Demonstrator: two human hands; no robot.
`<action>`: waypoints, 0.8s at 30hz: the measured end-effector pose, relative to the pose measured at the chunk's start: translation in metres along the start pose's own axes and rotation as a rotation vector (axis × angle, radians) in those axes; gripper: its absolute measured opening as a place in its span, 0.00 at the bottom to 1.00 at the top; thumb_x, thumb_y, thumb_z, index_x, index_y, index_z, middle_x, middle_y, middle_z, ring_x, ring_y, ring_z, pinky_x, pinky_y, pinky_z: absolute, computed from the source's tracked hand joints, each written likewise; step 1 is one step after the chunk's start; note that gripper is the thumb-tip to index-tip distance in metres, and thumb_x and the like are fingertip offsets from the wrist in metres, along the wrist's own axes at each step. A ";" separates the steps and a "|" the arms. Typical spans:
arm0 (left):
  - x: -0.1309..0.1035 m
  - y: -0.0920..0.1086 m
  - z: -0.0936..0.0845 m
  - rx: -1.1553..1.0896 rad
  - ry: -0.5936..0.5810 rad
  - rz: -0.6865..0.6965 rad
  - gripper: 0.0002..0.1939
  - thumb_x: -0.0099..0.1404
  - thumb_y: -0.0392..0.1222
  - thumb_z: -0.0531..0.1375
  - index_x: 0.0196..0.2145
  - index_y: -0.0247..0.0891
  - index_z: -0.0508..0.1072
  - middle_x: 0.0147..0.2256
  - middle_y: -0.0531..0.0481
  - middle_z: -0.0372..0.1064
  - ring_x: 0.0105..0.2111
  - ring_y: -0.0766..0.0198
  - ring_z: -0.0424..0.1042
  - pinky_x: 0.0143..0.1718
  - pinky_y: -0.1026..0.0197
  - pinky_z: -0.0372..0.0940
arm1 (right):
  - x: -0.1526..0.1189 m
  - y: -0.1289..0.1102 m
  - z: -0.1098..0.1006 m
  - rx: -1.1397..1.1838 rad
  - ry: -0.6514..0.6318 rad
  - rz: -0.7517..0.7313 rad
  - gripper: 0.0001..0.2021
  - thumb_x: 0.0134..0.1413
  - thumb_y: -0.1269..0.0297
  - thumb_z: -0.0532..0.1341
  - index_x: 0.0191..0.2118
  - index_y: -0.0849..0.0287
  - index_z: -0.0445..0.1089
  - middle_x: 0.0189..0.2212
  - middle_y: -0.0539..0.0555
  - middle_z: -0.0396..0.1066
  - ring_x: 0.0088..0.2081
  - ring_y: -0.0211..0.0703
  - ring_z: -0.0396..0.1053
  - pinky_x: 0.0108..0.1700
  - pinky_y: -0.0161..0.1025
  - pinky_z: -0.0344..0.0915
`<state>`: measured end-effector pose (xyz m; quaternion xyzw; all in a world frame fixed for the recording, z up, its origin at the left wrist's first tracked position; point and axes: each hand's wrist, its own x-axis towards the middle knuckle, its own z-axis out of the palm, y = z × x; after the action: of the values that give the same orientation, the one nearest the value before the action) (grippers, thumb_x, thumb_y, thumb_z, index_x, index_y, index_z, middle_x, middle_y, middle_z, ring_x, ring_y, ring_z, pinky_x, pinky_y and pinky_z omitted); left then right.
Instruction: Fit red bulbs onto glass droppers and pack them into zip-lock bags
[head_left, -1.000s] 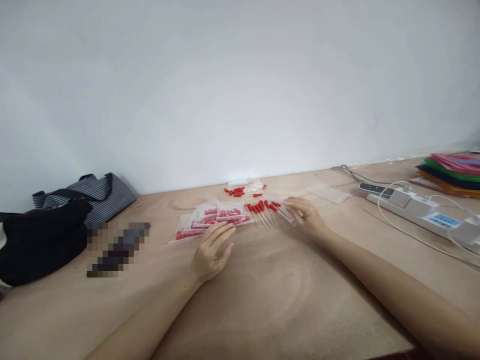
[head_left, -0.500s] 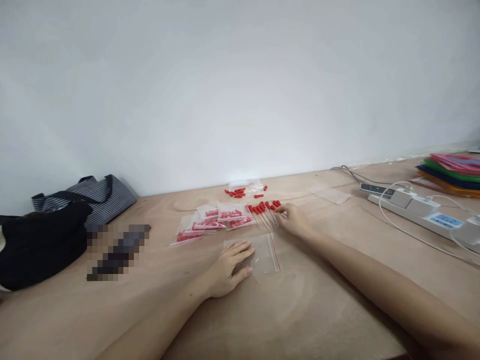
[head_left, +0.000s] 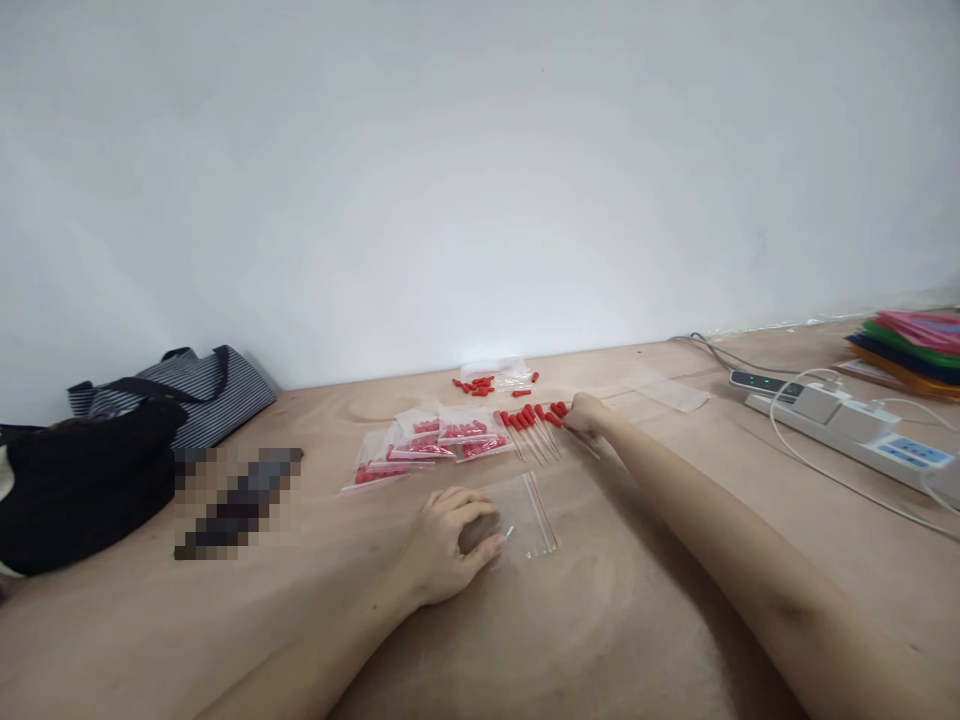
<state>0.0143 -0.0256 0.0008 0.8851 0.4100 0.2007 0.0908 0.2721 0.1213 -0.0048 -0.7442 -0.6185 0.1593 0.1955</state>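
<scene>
My left hand rests on the left part of a flat clear zip bag, fingers curved and thumb apart, with nothing gripped. Farther right, my right hand is closed at the right end of a row of droppers with red bulbs and thin pale stems. One stem sticks out below this hand; the fingertips are partly hidden. Left of the row lie several filled zip bags with red bulbs inside, overlapping one another.
Loose red bulbs lie by another clear bag near the wall. A power strip with white cables and a stack of coloured sheets stand at right. A striped bag and black cloth sit at left.
My right hand has moved slightly right along the dropper row. My left fingers have drawn back and curled up from lying flat on the clear bag. The view has shifted a little.
</scene>
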 end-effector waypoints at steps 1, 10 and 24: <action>0.000 0.001 0.001 -0.002 0.018 0.002 0.13 0.56 0.46 0.57 0.38 0.40 0.71 0.42 0.46 0.69 0.42 0.55 0.66 0.44 0.50 0.59 | 0.000 0.001 -0.001 -0.009 -0.015 0.005 0.11 0.38 0.60 0.64 0.24 0.64 0.69 0.21 0.62 0.70 0.24 0.47 0.68 0.22 0.34 0.56; -0.002 0.001 0.009 -0.043 -0.113 0.052 0.22 0.59 0.46 0.55 0.50 0.39 0.64 0.54 0.43 0.57 0.54 0.54 0.56 0.53 0.49 0.55 | -0.012 0.010 -0.008 0.050 0.000 -0.022 0.10 0.40 0.61 0.62 0.26 0.64 0.69 0.30 0.65 0.71 0.34 0.50 0.69 0.29 0.34 0.58; -0.003 0.003 -0.002 -0.028 -0.220 -0.019 0.22 0.59 0.47 0.55 0.52 0.41 0.63 0.56 0.44 0.54 0.55 0.54 0.54 0.53 0.49 0.54 | -0.087 0.015 0.010 0.317 -0.123 -0.115 0.14 0.41 0.70 0.60 0.38 0.64 0.65 0.24 0.51 0.68 0.26 0.38 0.65 0.27 0.31 0.58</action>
<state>0.0140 -0.0293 0.0025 0.8965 0.4029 0.1074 0.1494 0.2646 0.0346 -0.0213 -0.6564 -0.6380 0.2887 0.2807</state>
